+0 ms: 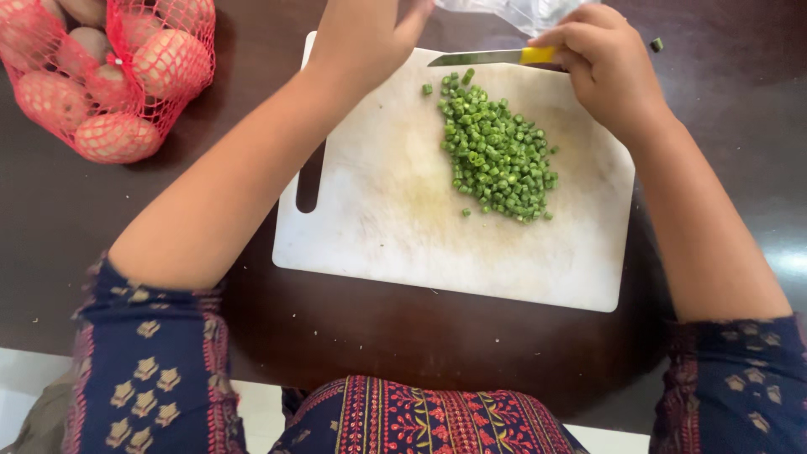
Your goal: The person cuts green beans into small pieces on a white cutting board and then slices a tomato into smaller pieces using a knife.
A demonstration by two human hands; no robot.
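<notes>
A white cutting board (395, 227) lies on a dark brown table (740, 126). A heap of small chopped green bean pieces (496, 151) sits on its right half. My right hand (601, 67) grips a knife with a yellow handle (538, 55) at the board's far edge, the blade (471, 58) pointing left just beyond the heap. My left hand (361, 38) reaches past the board's far left corner; its fingertips run out of the picture and what they touch is hidden.
A red net bag of potatoes (109, 76) rests at the far left of the table. A clear plastic bag (521, 13) lies beyond the board. One stray green piece (656, 44) sits on the table at the far right.
</notes>
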